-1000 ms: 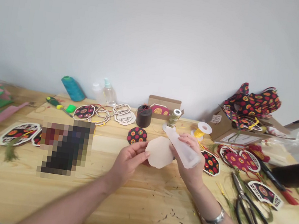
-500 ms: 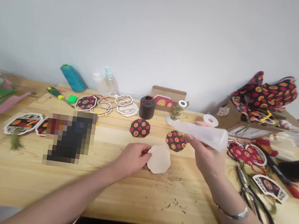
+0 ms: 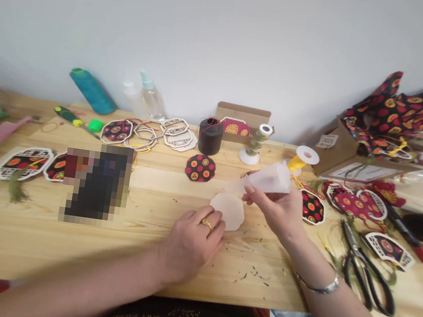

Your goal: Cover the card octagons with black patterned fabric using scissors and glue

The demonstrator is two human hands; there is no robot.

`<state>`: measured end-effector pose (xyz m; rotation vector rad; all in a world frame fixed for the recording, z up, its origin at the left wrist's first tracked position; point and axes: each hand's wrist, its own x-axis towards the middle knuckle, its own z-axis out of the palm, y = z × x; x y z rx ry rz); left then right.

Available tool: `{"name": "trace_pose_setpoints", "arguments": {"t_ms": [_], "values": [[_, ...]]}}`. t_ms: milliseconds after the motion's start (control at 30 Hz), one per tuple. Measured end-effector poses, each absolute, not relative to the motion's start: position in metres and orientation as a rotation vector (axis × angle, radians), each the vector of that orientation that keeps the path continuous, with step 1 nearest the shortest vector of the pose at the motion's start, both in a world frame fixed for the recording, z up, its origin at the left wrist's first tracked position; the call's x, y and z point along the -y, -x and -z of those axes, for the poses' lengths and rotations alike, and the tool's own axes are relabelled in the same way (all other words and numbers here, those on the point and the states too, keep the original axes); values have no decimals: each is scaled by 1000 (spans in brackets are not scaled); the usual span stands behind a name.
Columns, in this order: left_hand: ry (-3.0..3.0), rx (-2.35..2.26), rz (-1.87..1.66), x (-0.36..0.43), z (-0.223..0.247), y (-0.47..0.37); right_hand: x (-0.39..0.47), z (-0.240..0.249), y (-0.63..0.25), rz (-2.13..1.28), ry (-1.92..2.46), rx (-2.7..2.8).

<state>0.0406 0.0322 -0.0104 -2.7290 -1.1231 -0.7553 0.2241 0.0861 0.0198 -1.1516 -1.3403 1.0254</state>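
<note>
A pale, scalloped flat piece [image 3: 230, 212] lies on the wooden table, and the fingers of my left hand [image 3: 197, 238] are closed on its lower left edge. My right hand [image 3: 279, 210] is wrapped round a translucent white bottle [image 3: 271, 179], tilted with its narrow end down to the left, above the piece's upper edge. Behind the piece sits a black octagon with red and orange dots [image 3: 200, 168]. A second patterned piece [image 3: 249, 174] is mostly hidden behind the bottle.
Black-handled scissors [image 3: 366, 275] lie at the right, near a cardboard box [image 3: 354, 152] with patterned fabric. Along the back stand a black thread spool [image 3: 210, 137], a gold spool [image 3: 257, 143] and a yellow spool [image 3: 301, 159]. Framed ornaments [image 3: 24, 163] lie at the left.
The bottle in my right hand has moved left and tilted down toward the pale piece. My left hand has turned over, knuckles up, at the piece's edge. The camera view has shifted slightly.
</note>
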Motion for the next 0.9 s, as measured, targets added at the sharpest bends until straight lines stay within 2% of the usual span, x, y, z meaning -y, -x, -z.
{"name": "trace_pose_setpoints", "arguments": {"t_ms": [900], "values": [[2838,1013,827,-34,20,-44,-86,3,-212,-680,1189,1568]]}}
